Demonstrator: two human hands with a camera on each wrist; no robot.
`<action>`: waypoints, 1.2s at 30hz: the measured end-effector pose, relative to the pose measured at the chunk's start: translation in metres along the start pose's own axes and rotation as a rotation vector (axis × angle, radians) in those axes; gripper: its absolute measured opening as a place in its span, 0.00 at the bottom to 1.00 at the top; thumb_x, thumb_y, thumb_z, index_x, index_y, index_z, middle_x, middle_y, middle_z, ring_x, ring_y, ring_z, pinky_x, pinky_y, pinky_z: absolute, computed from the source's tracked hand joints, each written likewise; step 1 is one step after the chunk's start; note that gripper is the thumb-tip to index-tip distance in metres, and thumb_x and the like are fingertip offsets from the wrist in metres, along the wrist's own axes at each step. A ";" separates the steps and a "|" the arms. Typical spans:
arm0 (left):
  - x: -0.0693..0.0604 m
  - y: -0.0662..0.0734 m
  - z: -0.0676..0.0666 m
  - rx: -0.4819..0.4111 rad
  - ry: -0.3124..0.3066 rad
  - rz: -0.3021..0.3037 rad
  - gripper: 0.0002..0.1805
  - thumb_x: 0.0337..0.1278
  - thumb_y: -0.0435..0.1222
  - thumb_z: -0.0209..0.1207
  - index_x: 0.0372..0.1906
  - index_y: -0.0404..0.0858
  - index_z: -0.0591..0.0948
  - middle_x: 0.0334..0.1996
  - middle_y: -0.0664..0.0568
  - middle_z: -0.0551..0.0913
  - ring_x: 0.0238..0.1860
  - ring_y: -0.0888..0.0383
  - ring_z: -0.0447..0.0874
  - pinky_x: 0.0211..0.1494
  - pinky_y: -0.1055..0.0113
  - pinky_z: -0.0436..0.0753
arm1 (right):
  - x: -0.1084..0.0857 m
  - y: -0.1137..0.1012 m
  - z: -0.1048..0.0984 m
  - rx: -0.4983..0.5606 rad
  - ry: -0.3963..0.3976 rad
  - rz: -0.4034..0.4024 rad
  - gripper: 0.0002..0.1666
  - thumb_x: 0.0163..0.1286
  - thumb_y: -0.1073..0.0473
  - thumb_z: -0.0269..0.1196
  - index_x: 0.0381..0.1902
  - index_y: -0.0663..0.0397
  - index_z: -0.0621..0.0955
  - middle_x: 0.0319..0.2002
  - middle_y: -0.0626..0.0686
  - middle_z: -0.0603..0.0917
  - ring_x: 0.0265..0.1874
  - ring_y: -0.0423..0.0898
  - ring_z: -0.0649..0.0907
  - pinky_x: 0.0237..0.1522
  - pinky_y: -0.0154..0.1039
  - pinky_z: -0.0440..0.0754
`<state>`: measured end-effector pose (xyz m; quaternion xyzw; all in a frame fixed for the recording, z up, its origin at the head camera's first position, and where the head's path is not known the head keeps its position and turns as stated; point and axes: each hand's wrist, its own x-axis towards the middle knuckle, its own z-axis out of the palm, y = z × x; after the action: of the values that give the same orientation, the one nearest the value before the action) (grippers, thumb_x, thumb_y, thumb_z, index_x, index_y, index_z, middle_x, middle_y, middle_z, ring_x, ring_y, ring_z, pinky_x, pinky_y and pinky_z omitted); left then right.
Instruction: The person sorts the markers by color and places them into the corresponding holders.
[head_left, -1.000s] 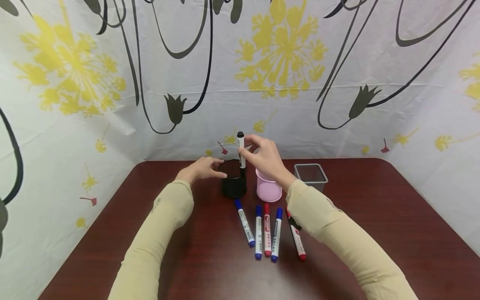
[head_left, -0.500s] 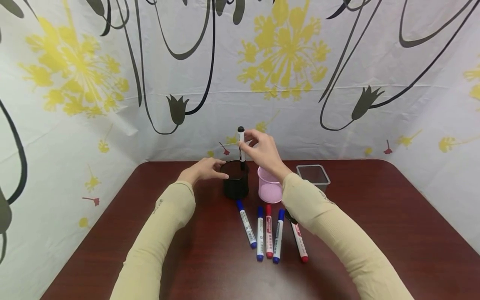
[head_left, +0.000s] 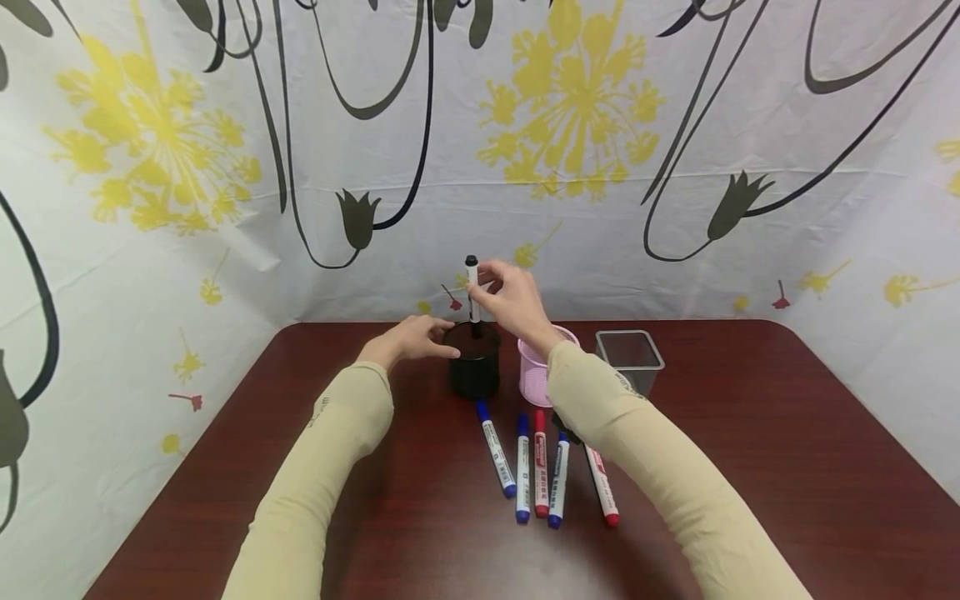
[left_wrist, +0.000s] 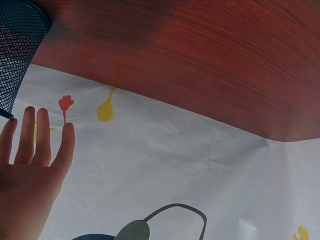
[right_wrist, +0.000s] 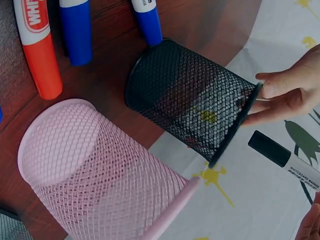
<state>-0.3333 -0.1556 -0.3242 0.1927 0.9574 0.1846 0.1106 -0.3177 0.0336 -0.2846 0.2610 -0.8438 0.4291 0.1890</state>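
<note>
In the head view my left hand (head_left: 411,337) is at the left side of a black mesh pen holder (head_left: 474,377), thumb and fingers touching its rim. The left wrist view shows that hand's fingers (left_wrist: 42,137) extended beside the mesh; its thumb is out of sight there. My right hand (head_left: 517,304) pinches a whiteboard marker (head_left: 472,292) with a white barrel, held nearly upright. Seen from the right wrist, the marker's black cap (right_wrist: 270,148) points at the holder's mouth and is apart from the rim. The holder stands upright.
A pink mesh pen holder (head_left: 533,382) stands right of the black one, partly behind my right forearm. Farther right is a clear rectangular container (head_left: 632,367). Several blue and red markers (head_left: 542,475) lie on the dark table in front. A patterned cloth (head_left: 450,167) hangs behind the table.
My right hand has moved left with the marker, from the right side of the black pen holder to over its mouth. The left hand stays at the rim.
</note>
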 end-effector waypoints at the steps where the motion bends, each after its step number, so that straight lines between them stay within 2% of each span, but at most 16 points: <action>1: 0.000 0.000 0.000 0.003 0.000 0.000 0.35 0.48 0.50 0.60 0.61 0.39 0.66 0.52 0.43 0.73 0.53 0.51 0.69 0.54 0.59 0.66 | 0.000 0.001 0.002 -0.009 -0.004 0.004 0.17 0.58 0.55 0.61 0.45 0.56 0.78 0.35 0.50 0.81 0.30 0.42 0.78 0.30 0.36 0.75; 13: 0.001 -0.001 0.001 0.008 -0.007 -0.003 0.35 0.49 0.50 0.59 0.62 0.38 0.66 0.52 0.43 0.72 0.53 0.51 0.69 0.53 0.58 0.68 | -0.012 0.016 0.026 -0.084 -0.088 0.098 0.18 0.58 0.53 0.61 0.46 0.54 0.77 0.36 0.49 0.82 0.33 0.42 0.80 0.34 0.40 0.75; 19: 0.000 -0.001 0.001 0.005 -0.002 -0.002 0.35 0.49 0.50 0.59 0.61 0.38 0.66 0.52 0.43 0.72 0.53 0.51 0.69 0.53 0.58 0.68 | -0.021 0.023 0.035 -0.118 -0.140 0.134 0.18 0.58 0.52 0.61 0.45 0.53 0.78 0.34 0.47 0.82 0.32 0.42 0.80 0.34 0.38 0.75; 25: 0.000 -0.002 0.002 -0.006 0.001 -0.002 0.35 0.49 0.50 0.59 0.61 0.38 0.66 0.53 0.43 0.72 0.53 0.51 0.69 0.52 0.58 0.68 | -0.026 0.029 0.040 -0.164 -0.183 0.135 0.18 0.56 0.52 0.63 0.43 0.56 0.78 0.33 0.48 0.82 0.32 0.43 0.79 0.33 0.39 0.75; 36: 0.000 -0.002 0.002 -0.029 0.010 0.016 0.35 0.49 0.49 0.60 0.61 0.37 0.66 0.51 0.44 0.74 0.51 0.52 0.71 0.51 0.60 0.69 | -0.032 0.032 0.044 -0.252 -0.247 0.180 0.19 0.55 0.52 0.63 0.43 0.53 0.76 0.33 0.46 0.82 0.31 0.43 0.79 0.33 0.40 0.74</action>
<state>-0.3332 -0.1572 -0.3268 0.1977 0.9535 0.2005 0.1071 -0.3158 0.0225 -0.3467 0.2096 -0.9275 0.3000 0.0763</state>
